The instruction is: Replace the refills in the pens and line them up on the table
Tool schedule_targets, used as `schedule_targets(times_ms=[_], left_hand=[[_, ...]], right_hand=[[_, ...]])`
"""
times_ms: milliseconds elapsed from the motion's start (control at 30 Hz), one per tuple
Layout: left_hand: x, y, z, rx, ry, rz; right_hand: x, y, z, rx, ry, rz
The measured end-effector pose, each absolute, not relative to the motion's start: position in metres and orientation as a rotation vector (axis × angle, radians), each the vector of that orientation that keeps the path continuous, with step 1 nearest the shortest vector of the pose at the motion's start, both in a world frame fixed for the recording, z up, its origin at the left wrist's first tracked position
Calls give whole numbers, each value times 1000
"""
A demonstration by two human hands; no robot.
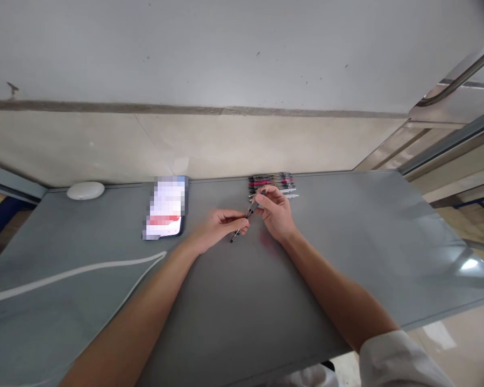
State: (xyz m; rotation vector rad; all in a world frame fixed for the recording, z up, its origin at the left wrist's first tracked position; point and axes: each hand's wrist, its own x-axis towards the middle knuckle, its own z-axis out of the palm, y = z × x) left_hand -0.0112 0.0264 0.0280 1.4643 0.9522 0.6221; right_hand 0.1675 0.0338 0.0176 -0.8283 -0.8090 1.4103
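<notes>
A dark pen (251, 209) slants between my two hands above the grey table (242, 312), its lower tip pointing down to the left. My left hand (221, 228) is closed on the lower part of the pen, thumb against fingers. Near the pen's upper end, my right hand (277, 213) pinches it between thumb and fingers. Just behind my right hand lies a row of several pens (271, 178), dark, red and whitish, side by side near the wall. My right hand partly hides them.
A phone (167, 207) with a lit screen lies left of my hands. Farther left is a white oval object (85, 190). A white cable (76, 270) crosses the table's left side under my left forearm. The wall (242, 142) borders the table's back edge.
</notes>
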Motion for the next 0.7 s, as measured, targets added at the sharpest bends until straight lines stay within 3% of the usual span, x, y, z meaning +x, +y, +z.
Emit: schedule_targets(times_ms=[700], left_hand=[[-17,26,19,1448,912,633]], right_hand=[[169,32,17,-796,-913,1489]])
